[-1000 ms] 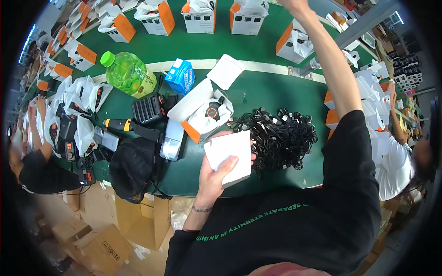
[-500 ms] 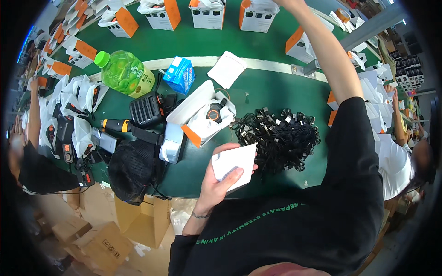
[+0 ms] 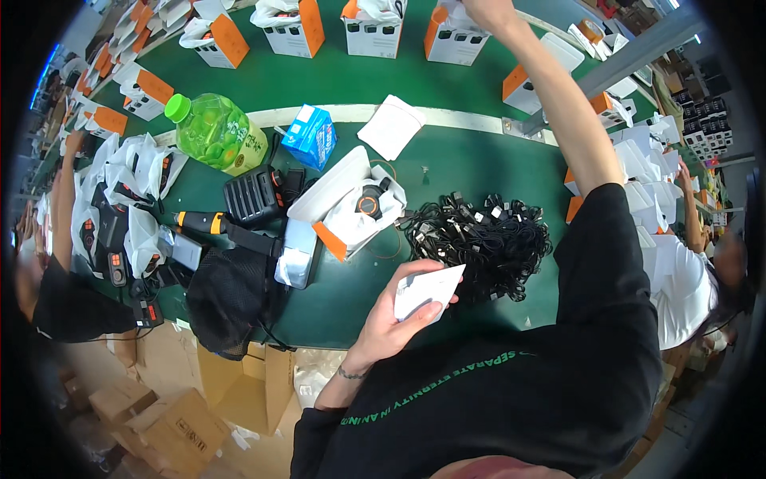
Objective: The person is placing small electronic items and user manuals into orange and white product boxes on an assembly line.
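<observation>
Closed around a small stack of white square leaflets (image 3: 427, 294), my left hand (image 3: 389, 323) is near the table's front edge, its thumb pressed on top. The stack is tilted. My right arm stretches far forward, with my right hand (image 3: 490, 11) at the top of a white-and-orange box (image 3: 456, 38) on the green belt. The picture's upper edge cuts off part of that hand, and its fingers are hard to make out. Just beyond my left hand lies a heap of black cables (image 3: 479, 239). An open white box (image 3: 351, 203) holds a round dark device in white wrapping.
More boxes (image 3: 291, 32) stand along the belt. On the table are a green bottle (image 3: 219, 134), a blue carton (image 3: 309, 137), white leaflets (image 3: 392, 128), a black fan-like device (image 3: 254, 194), a black mesh bag (image 3: 227, 295) and wrapped devices (image 3: 136, 176). Other people work at both sides.
My left hand has shifted right with the leaflets, which are now tilted more. My right hand stays at the box. The belt's boxes appear slightly further right and lower.
</observation>
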Action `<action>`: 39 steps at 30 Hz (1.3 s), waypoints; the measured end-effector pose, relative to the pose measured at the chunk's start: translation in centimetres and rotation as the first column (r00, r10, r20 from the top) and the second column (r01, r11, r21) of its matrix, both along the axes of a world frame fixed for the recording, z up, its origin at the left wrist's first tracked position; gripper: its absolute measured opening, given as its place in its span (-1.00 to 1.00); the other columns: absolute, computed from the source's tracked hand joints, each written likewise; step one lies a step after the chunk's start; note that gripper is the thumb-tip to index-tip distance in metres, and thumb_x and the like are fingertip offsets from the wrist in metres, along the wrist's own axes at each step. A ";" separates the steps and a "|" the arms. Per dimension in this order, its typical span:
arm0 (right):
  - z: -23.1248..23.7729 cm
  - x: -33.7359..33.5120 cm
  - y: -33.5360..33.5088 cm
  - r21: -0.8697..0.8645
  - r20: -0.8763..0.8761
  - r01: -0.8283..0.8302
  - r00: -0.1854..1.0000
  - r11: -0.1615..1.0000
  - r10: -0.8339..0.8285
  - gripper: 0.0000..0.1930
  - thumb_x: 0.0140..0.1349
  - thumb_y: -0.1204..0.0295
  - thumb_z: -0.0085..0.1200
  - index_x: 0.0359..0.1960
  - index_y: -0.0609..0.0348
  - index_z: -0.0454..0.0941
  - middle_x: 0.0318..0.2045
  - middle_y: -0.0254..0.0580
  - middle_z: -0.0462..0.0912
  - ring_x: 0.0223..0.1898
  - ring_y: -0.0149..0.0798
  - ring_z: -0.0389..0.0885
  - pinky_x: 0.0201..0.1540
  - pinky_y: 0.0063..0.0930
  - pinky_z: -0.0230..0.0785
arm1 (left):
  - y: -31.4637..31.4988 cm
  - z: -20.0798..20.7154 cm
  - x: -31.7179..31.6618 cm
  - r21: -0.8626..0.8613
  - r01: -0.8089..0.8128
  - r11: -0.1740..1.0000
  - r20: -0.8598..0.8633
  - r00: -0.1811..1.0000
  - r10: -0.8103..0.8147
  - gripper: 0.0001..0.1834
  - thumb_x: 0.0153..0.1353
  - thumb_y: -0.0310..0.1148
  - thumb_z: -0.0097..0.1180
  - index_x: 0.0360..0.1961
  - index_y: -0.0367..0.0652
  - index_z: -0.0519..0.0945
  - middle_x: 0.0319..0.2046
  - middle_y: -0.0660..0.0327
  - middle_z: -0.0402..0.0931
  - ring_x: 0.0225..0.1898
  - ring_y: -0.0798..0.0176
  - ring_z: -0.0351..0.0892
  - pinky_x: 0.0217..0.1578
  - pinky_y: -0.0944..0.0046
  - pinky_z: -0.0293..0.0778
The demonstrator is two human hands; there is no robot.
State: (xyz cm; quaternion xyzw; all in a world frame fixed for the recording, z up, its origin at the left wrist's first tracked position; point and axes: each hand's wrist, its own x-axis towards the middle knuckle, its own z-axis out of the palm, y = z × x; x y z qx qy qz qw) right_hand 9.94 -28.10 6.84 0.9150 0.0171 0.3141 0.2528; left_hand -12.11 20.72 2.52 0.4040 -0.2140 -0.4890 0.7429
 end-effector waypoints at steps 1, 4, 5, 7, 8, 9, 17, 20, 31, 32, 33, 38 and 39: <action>-1.1 0.2 -0.6 0.159 0.087 -0.202 0.978 0.966 0.190 -0.81 0.09 0.41 0.06 -0.61 0.15 0.64 -0.53 0.04 0.66 -0.41 0.08 0.71 -0.34 -0.05 0.55 | 0.0 0.0 -0.2 -0.004 -0.009 1.000 -0.005 1.000 0.009 -0.46 0.32 -0.59 0.06 0.30 -0.22 0.24 0.13 0.01 0.50 0.03 0.20 0.60 0.03 0.25 0.49; -1.6 1.1 0.1 0.119 -0.133 0.255 0.962 0.960 -0.239 -0.81 0.10 0.36 0.12 -0.55 0.15 0.70 -0.51 0.03 0.69 -0.40 0.05 0.72 -0.30 -0.09 0.57 | 0.1 -0.2 -0.3 0.022 0.013 1.000 -0.023 1.000 -0.013 -0.46 0.32 -0.58 0.06 0.30 -0.21 0.24 0.14 0.02 0.49 0.05 0.21 0.59 0.02 0.27 0.49; -2.6 1.1 -0.2 0.139 -0.166 0.268 0.955 0.953 -0.245 -0.86 0.13 0.41 0.11 -0.44 0.17 0.69 -0.44 0.00 0.71 -0.36 0.01 0.74 -0.30 -0.14 0.58 | 0.0 -0.2 -0.4 0.017 0.019 1.000 -0.019 1.000 -0.018 -0.46 0.32 -0.58 0.06 0.30 -0.21 0.24 0.14 0.02 0.49 0.05 0.21 0.59 0.02 0.27 0.49; -3.5 0.9 -1.4 0.201 -0.206 0.270 0.951 0.942 -0.229 -0.87 0.14 0.45 0.08 -0.36 0.15 0.68 -0.35 0.04 0.72 -0.29 0.05 0.75 -0.31 -0.14 0.59 | -0.3 -0.3 -0.5 0.003 0.021 1.000 -0.006 1.000 -0.021 -0.47 0.32 -0.58 0.07 0.30 -0.21 0.25 0.13 0.03 0.50 0.04 0.23 0.59 -0.03 0.29 0.50; -3.3 0.8 -1.1 0.201 -0.206 0.267 0.952 0.942 -0.226 -0.87 0.14 0.45 0.08 -0.36 0.15 0.68 -0.35 0.04 0.72 -0.29 0.05 0.75 -0.31 -0.14 0.59 | -0.3 -0.3 -0.5 0.003 0.018 1.000 -0.005 1.000 -0.018 -0.47 0.32 -0.58 0.07 0.30 -0.21 0.25 0.13 0.03 0.50 0.04 0.23 0.59 -0.03 0.29 0.50; -3.2 0.5 -0.9 0.130 -0.199 0.245 0.956 0.961 -0.217 -0.87 0.12 0.44 0.10 -0.37 0.15 0.68 -0.34 0.03 0.72 -0.28 0.05 0.75 -0.30 -0.12 0.59 | -0.3 -0.2 -0.4 0.023 0.037 0.999 0.007 0.999 -0.037 -0.47 0.32 -0.56 0.07 0.29 -0.22 0.25 0.13 -0.03 0.49 0.06 0.15 0.59 0.04 0.19 0.49; -1.5 -0.8 3.9 0.657 -0.229 0.346 0.938 0.670 -0.260 -0.74 0.07 0.19 0.26 -0.47 0.14 0.75 -0.47 -0.01 0.73 -0.40 -0.05 0.74 -0.28 -0.19 0.59 | -0.6 0.0 -0.7 0.045 0.049 0.998 0.010 0.999 -0.050 -0.49 0.34 -0.54 0.07 0.29 -0.22 0.28 0.01 0.12 0.52 0.00 0.28 0.60 -0.05 0.31 0.51; -1.5 -1.1 1.7 0.820 -0.333 0.361 0.932 0.444 -0.144 -0.61 -0.04 0.02 0.38 -0.41 0.11 0.77 -0.46 -0.09 0.75 -0.40 -0.18 0.75 -0.27 -0.25 0.58 | -0.8 0.1 -0.7 0.060 0.054 0.997 0.087 0.994 -0.059 -0.50 0.34 -0.51 0.08 0.28 -0.22 0.28 0.00 0.13 0.53 -0.02 0.29 0.60 -0.07 0.32 0.51; -1.7 -3.9 -0.6 0.982 -0.151 0.189 0.813 -0.008 0.563 -0.81 0.08 0.27 0.42 -0.44 0.09 0.73 -0.62 -0.40 0.62 -0.66 -0.54 0.44 -0.62 -0.55 0.21 | -1.2 -0.3 -1.7 0.026 0.075 0.997 0.048 0.996 -0.076 -0.49 0.34 -0.50 0.10 0.29 -0.19 0.28 -0.01 0.13 0.52 -0.01 0.28 0.60 -0.11 0.33 0.53; -1.9 -5.0 -0.1 0.990 0.004 0.102 0.683 -0.101 0.730 -0.84 0.13 0.31 0.39 -0.42 0.10 0.72 -0.63 -0.41 0.60 -0.66 -0.56 0.40 -0.65 -0.56 0.15 | -1.3 -0.2 -1.7 0.017 0.076 0.997 0.053 0.996 -0.077 -0.48 0.34 -0.50 0.10 0.29 -0.19 0.28 -0.01 0.13 0.52 -0.01 0.28 0.60 -0.11 0.33 0.53; -1.1 -5.2 3.5 0.875 -0.320 0.445 0.826 -0.190 0.464 -0.83 0.16 0.32 0.35 -0.36 0.16 0.72 -0.61 -0.38 0.62 -0.64 -0.51 0.46 -0.63 -0.54 0.24 | -1.0 -0.4 -1.8 0.017 0.054 0.998 0.053 0.997 -0.055 -0.48 0.33 -0.50 0.10 0.29 -0.20 0.28 -0.01 0.13 0.52 -0.01 0.28 0.60 -0.11 0.33 0.53; -1.6 -9.2 8.9 0.883 -0.468 0.381 0.768 0.274 0.438 -0.70 0.16 0.18 0.39 -0.42 0.20 0.71 -0.57 -0.45 0.59 -0.60 -0.57 0.43 -0.54 -0.64 0.22 | -2.4 0.6 -0.8 -0.056 0.001 0.998 0.201 0.980 0.010 -0.49 0.34 -0.50 0.09 0.29 -0.21 0.28 -0.01 0.13 0.52 -0.03 0.31 0.58 -0.12 0.37 0.50; -2.0 -9.6 9.7 0.908 -0.412 0.311 0.787 0.282 0.459 -0.68 0.17 0.17 0.38 -0.40 0.22 0.70 -0.57 -0.45 0.59 -0.56 -0.57 0.48 -0.51 -0.61 0.28 | -2.5 0.9 -0.3 -0.047 -0.019 0.999 0.227 0.973 0.029 -0.49 0.34 -0.51 0.09 0.29 -0.21 0.28 -0.02 0.13 0.51 -0.02 0.32 0.57 -0.12 0.38 0.49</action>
